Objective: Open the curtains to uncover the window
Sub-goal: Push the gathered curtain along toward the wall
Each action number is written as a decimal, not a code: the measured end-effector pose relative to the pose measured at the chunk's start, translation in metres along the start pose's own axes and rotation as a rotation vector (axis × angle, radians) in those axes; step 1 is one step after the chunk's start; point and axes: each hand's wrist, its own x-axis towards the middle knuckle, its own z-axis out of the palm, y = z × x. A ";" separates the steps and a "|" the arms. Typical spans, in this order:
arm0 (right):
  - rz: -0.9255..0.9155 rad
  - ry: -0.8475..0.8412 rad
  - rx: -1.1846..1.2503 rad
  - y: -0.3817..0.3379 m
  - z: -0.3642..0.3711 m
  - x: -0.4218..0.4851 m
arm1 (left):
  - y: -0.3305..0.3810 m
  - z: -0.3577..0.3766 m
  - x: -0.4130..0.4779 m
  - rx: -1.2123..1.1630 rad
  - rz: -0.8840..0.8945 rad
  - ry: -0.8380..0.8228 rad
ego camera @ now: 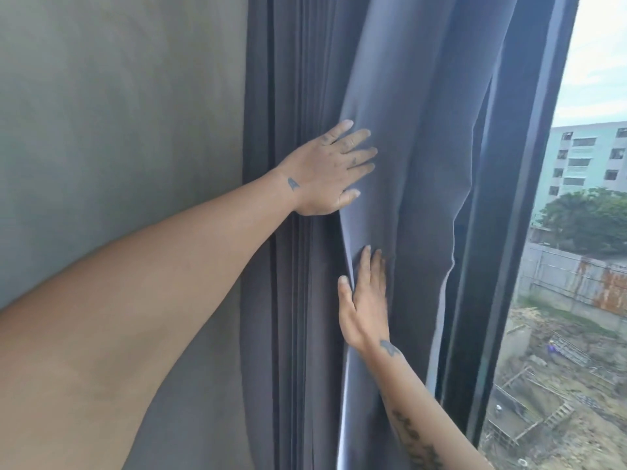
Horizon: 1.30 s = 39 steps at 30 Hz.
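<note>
A grey-blue curtain point(417, 130) hangs bunched in folds against the left side of the window point(583, 96). My left hand point(325, 171) lies flat on the curtain's front fold with its fingers spread, holding nothing. Lower down, my right hand point(368, 303) points upward on the same fold. Its thumb is on one side of the fold's edge and its fingers on the other, pinching the cloth. To the right of the curtain's loose edge, the glass is uncovered and shows buildings, trees and a building site.
A plain grey wall point(118, 130) fills the left. Darker pleats of curtain point(295, 300) hang next to it. A dark vertical window frame post point(502, 266) stands between the curtain's edge and the bare glass.
</note>
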 end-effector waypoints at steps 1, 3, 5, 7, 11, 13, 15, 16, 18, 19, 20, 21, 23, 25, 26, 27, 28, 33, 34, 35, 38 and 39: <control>-0.004 -0.004 0.005 0.003 0.007 0.007 | -0.001 0.008 0.002 0.005 -0.004 -0.007; -0.007 -0.022 0.016 0.009 0.021 0.021 | -0.005 0.024 0.006 0.003 -0.013 -0.031; -0.015 -0.044 0.025 0.015 0.035 0.036 | -0.011 0.042 0.010 0.004 -0.018 -0.064; -0.028 -0.071 0.038 0.021 0.048 0.049 | -0.015 0.062 0.013 0.000 -0.028 -0.095; -0.039 -0.128 0.042 0.033 0.072 0.074 | -0.025 0.100 0.018 0.000 -0.041 -0.133; -0.040 -0.161 0.021 0.038 0.084 0.087 | -0.029 0.116 0.019 -0.002 -0.049 -0.161; -0.041 -0.178 0.015 0.042 0.096 0.099 | -0.032 0.133 0.021 0.002 -0.062 -0.200; -0.043 -0.182 0.006 0.043 0.102 0.104 | -0.033 0.140 0.022 0.002 -0.070 -0.215; -0.040 -0.193 -0.022 0.044 0.113 0.115 | -0.036 0.153 0.024 -0.003 -0.086 -0.229; -0.035 -0.199 -0.038 0.045 0.119 0.119 | -0.038 0.159 0.025 -0.005 -0.091 -0.234; -0.028 -0.201 -0.049 0.045 0.125 0.124 | -0.040 0.164 0.025 -0.005 -0.095 -0.239; -0.024 -0.201 -0.053 0.046 0.131 0.128 | -0.042 0.170 0.026 -0.002 -0.097 -0.241; -0.019 -0.200 -0.048 0.046 0.143 0.137 | -0.047 0.182 0.028 0.004 -0.100 -0.238; -0.004 -0.208 -0.050 0.045 0.155 0.145 | -0.052 0.192 0.030 0.000 -0.094 -0.233; 0.003 -0.211 -0.051 0.045 0.160 0.149 | -0.054 0.197 0.031 0.003 -0.091 -0.232; 0.008 -0.214 -0.053 0.045 0.165 0.153 | -0.057 0.203 0.032 0.008 -0.087 -0.230; 0.013 -0.217 -0.055 0.045 0.170 0.157 | -0.060 0.208 0.033 0.013 -0.082 -0.226; 0.013 -0.244 -0.071 0.043 0.196 0.176 | -0.075 0.241 0.032 0.027 -0.071 -0.208; 0.009 -0.255 -0.075 0.042 0.201 0.180 | -0.079 0.247 0.032 0.028 -0.073 -0.206; 0.004 -0.267 -0.083 0.041 0.207 0.185 | -0.083 0.254 0.031 0.029 -0.074 -0.202; -0.006 -0.302 -0.097 0.039 0.224 0.198 | -0.095 0.272 0.028 0.030 -0.078 -0.202; -0.009 -0.313 -0.100 0.037 0.231 0.202 | -0.100 0.278 0.027 0.032 -0.077 -0.202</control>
